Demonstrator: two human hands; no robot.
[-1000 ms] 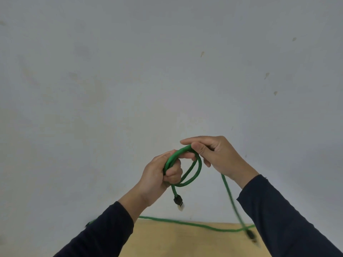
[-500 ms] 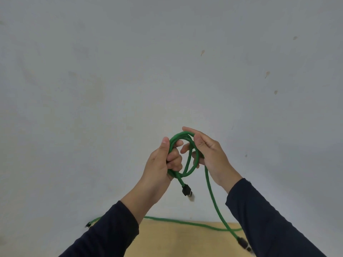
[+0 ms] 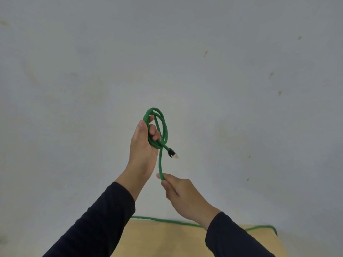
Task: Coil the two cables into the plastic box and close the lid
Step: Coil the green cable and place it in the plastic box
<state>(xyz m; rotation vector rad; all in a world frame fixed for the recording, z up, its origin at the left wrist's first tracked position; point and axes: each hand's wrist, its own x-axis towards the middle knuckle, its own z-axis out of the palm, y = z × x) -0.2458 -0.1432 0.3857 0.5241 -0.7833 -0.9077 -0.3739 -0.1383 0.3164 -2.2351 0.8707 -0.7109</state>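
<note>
Left hand (image 3: 143, 145) clamped round the green cable (image 3: 161, 164) loops mid-frame, keeping the coil together, right hand (image 3: 182, 193) fingers (image 3: 160, 176) pinching the slack below, probably feeding another wrap.

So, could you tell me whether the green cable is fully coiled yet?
Only partly. A few loops of the green cable sit in the left hand; the right hand grips the straight run below.
</note>
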